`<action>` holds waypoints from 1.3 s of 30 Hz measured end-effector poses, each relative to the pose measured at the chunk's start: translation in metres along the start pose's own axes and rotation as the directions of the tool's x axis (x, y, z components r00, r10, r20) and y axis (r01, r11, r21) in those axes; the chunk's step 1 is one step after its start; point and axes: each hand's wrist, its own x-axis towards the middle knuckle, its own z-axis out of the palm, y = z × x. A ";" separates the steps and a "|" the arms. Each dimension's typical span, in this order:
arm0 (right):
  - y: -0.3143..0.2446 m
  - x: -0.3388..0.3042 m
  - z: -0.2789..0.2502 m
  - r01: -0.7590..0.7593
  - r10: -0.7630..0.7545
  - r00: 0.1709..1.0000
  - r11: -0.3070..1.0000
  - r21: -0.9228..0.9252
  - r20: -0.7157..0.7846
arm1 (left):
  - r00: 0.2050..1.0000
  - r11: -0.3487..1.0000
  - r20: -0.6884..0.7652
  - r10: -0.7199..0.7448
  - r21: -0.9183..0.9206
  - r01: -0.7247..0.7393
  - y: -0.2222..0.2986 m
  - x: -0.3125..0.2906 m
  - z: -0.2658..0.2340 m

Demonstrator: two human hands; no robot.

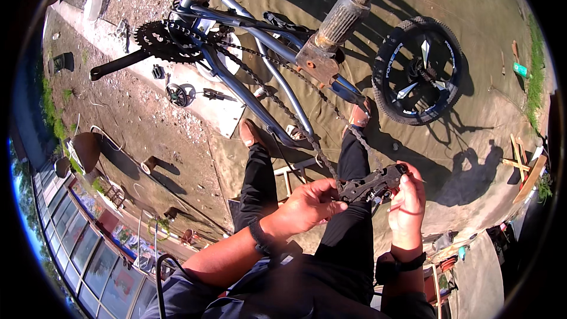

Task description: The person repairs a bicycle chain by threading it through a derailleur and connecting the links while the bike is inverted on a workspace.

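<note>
A black rear derailleur (372, 184) is held in front of me between both hands. My left hand (301, 205) pinches its left end, thumb and fingers closed, close to where the bicycle chain (269, 91) meets it. At the other end, my right hand (407, 199) grips the derailleur between thumb and fingers. Two strands of the chain run up from it to the black chainrings (168, 41) on a blue bicycle frame (220, 71). The frame hangs at a slant, and its rear end holds no wheel. How the chain threads through the derailleur is partly hidden by my fingers.
A rusty clamp (319, 65) on a thick post reaches across the frame. Right of it, a black spoked wheel (381, 77) lies on the ground sheet. The crank arm (121, 65) sticks out left. Small parts, including a round reel-like piece (176, 95), lie on a pale slab (215, 115).
</note>
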 end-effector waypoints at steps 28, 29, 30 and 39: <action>-0.034 -0.019 0.096 0.689 -0.135 0.724 0.090 -0.719 0.677 | 0.941 0.933 -0.063 0.331 -0.128 -0.337 -0.045 0.019 0.014; -0.035 -0.021 0.099 0.668 -0.105 0.744 0.134 -0.732 0.659 | 0.938 0.925 -0.063 0.340 -0.155 -0.346 -0.044 0.017 0.014; -0.038 -0.022 0.100 0.680 -0.086 0.733 0.114 -0.725 0.674 | 0.935 0.917 -0.064 0.348 -0.181 -0.354 -0.043 0.015 0.013; -0.060 -0.026 0.093 0.738 0.095 0.668 0.048 -0.673 0.738 | 0.970 0.964 -0.038 0.239 -0.110 -0.242 -0.021 -0.005 0.011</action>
